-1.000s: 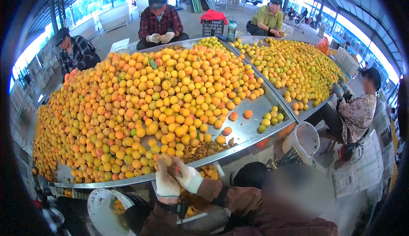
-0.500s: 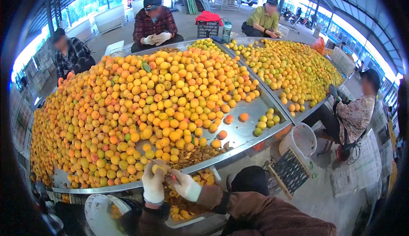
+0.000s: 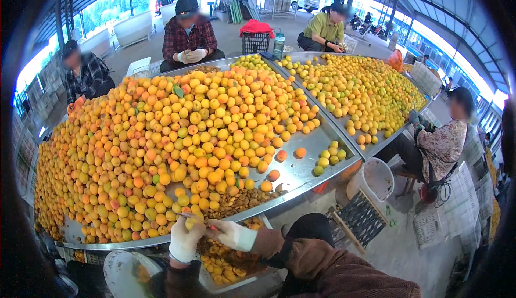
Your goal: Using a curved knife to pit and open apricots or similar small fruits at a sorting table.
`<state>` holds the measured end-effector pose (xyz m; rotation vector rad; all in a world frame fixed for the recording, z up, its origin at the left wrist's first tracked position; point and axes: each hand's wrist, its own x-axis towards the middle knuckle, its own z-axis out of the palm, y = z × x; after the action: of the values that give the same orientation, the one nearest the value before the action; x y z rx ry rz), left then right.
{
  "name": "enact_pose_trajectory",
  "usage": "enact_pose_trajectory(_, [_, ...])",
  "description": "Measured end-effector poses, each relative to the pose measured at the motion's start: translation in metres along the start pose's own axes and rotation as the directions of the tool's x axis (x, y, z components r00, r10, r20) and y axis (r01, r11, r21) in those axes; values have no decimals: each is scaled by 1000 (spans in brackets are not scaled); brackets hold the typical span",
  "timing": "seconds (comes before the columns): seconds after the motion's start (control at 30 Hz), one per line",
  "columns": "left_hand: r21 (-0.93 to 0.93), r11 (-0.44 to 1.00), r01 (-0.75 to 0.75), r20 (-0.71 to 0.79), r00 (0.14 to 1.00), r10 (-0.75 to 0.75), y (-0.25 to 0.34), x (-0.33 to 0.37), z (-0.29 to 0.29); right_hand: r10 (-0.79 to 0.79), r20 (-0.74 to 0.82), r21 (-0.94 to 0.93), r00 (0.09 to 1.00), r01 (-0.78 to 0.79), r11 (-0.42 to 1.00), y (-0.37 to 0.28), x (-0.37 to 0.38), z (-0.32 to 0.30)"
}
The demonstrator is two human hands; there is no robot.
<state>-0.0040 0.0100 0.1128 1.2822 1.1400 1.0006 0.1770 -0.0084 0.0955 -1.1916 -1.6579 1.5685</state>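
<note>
My left hand (image 3: 184,240), in a white glove, is closed around a yellow apricot (image 3: 192,223) at the near edge of the metal table (image 3: 301,182). My right hand (image 3: 236,235), also gloved, is closed on a small knife (image 3: 213,227); a bit of red shows at its fingers, and a thin blade appears to run to the fruit. Beneath both hands sits a crate (image 3: 212,284) with halved apricots (image 3: 223,270). A large heap of whole apricots (image 3: 156,147) covers the table, and brown pits (image 3: 236,202) lie near the edge.
A white bucket (image 3: 121,271) stands at lower left; another white bucket (image 3: 371,180) is right of the table. Beside that is a woven-seat stool (image 3: 360,218). Several people sit around the tables. A second table holds yellow-green apricots (image 3: 365,91). White crates (image 3: 430,225) stand at right.
The view has shifted slightly, and my hands appear a little lower and left. Left hand still holds the apricot, right hand still the knife. The person at back right leans further down.
</note>
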Motion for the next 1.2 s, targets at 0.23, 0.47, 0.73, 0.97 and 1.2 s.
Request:
enact_pose_trajectory(0.23, [-142, 987, -76, -188, 981, 48, -28, 7, 19, -10, -270, 57, 963, 27, 998, 33, 16, 38])
enact_pose_trajectory(0.47, [110, 994, 6, 99, 995, -17, -19, 8, -9, -21, -29, -34, 999, 20, 999, 33, 11, 5])
enact_pose_trajectory(0.73, [-65, 986, -151, -161, 977, 139, -58, 16, 6, -33, -299, 0, 954, 35, 999, 42, 15, 52])
enact_pose_trajectory(0.97, [61, 974, -218, 83, 973, 213, -45, 6, -10, -36, 25, 41, 999, 35, 999, 32, 4, 12])
enact_pose_trajectory(1.2, [-124, 971, -204, -215, 961, 175, -109, 18, 1, 21, -289, 204, 957, 40, 978, 49, 5, 72])
